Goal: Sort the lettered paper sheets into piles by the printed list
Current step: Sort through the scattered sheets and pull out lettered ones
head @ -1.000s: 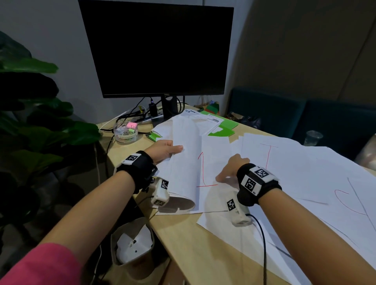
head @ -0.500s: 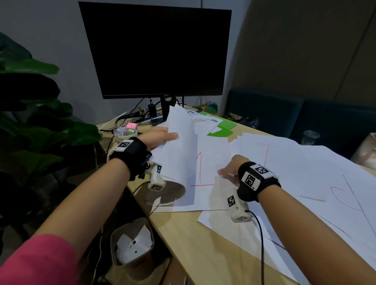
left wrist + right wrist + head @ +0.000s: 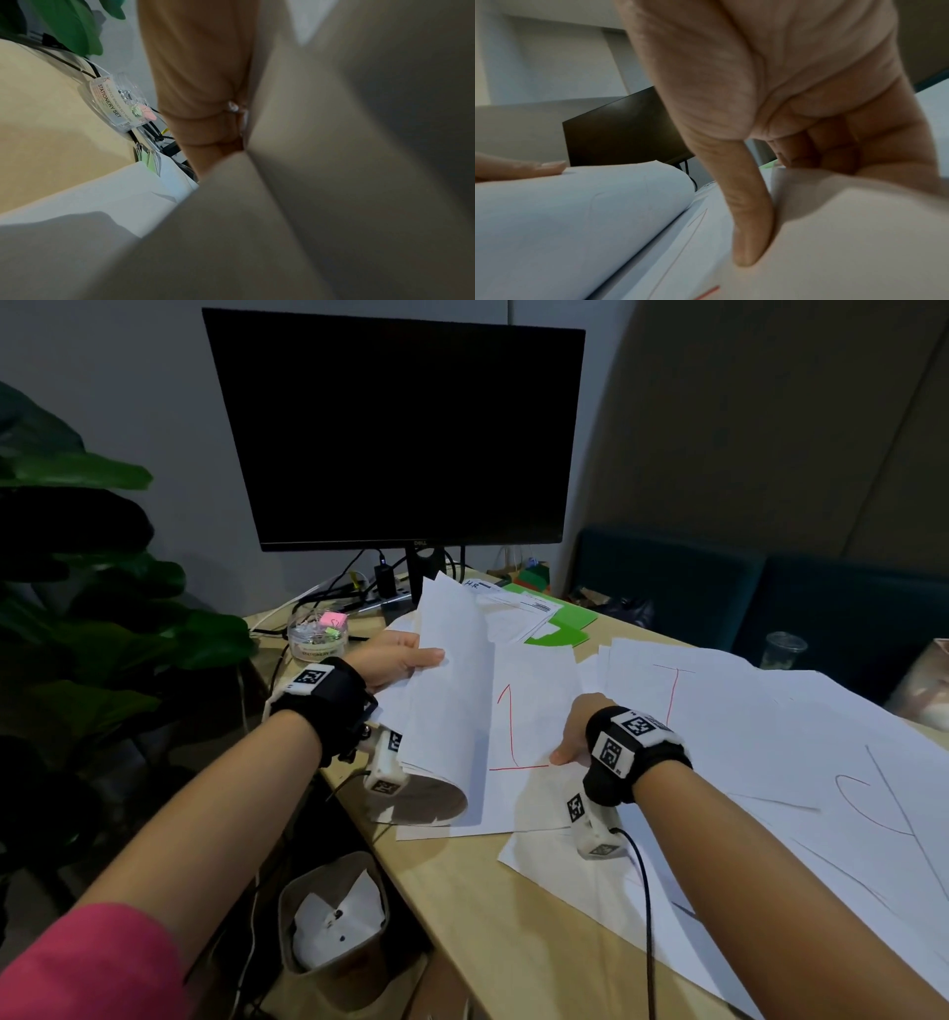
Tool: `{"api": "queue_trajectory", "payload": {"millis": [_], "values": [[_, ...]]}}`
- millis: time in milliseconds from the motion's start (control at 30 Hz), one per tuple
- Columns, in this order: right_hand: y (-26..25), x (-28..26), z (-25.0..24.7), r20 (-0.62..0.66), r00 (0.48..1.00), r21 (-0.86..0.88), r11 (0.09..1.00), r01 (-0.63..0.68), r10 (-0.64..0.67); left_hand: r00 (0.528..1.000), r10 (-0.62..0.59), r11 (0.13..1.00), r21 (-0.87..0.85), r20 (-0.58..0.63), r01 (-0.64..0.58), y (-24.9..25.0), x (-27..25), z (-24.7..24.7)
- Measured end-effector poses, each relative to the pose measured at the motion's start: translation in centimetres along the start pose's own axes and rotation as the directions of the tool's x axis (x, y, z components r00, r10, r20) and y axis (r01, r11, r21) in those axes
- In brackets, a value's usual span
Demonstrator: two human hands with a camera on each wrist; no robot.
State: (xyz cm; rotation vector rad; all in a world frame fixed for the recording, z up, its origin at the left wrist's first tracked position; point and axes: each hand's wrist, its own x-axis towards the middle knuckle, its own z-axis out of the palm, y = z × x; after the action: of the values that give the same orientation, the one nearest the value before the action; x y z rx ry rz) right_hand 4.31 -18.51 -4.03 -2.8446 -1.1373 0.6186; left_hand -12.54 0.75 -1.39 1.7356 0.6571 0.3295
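1. A bundle of white sheets [image 3: 452, 690] is folded back on itself at the left end of the desk [image 3: 493, 906], its far edge raised and its near end curled into a loop.
2. The left hand [image 3: 395, 660] holds that bundle, thumb on top and the other fingers [image 3: 200, 85] behind the paper, curled round its edge.
3. Under the lifted bundle lies a flat sheet with a red mark [image 3: 518, 721], a tall stroke with a short bar at its foot; which letter it is cannot be told.
4. The right hand [image 3: 580, 726] rests on the right part of that sheet, its fingers bent with the tips down on the paper; the right wrist view shows the thumb [image 3: 749, 219] pressed along the paper's edge. Whether it pinches a sheet or only presses cannot be told.
5. To the right more sheets spread over the desk: one with a red "I" [image 3: 672, 690], and nearer ones with red and grey curved strokes [image 3: 868, 809].
6. Behind the bundle lie printed papers [image 3: 518, 608] on a green folder [image 3: 565, 629].
7. A clear tub labelled "STATIONERY SET" [image 3: 318, 634] stands at the desk's far left corner, near cables.
8. A dark monitor [image 3: 395, 428] stands at the back of the desk.
9. A plant [image 3: 77, 588] is at the left, a bin [image 3: 334, 927] with white paper is on the floor by the desk, and a clear cup [image 3: 783, 649] stands at the far right.
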Motion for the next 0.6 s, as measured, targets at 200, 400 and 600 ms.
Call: {"api": "queue_trajectory", "payload": {"millis": [200, 400, 600], "values": [[1.2, -0.3, -0.3, -0.057, 0.998, 0.079, 0.997, -0.022, 0.027, 0.999, 0.016, 0.999, 0.028, -0.034, -0.015, -0.7, 1.2, 0.6], [1.5, -0.3, -0.4, -0.127, 0.991, 0.156, 0.988, -0.014, 0.034, 0.999, 0.024, 0.996, 0.09, -0.046, -0.02, -0.1, 1.0, 1.1], [1.9, -0.1, -0.7, -0.21, 0.972, 0.312, 0.949, -0.039, 0.109, 0.999, 0.015, 0.988, 0.152, -0.043, -0.009, -0.1, 0.9, 1.0]]}}
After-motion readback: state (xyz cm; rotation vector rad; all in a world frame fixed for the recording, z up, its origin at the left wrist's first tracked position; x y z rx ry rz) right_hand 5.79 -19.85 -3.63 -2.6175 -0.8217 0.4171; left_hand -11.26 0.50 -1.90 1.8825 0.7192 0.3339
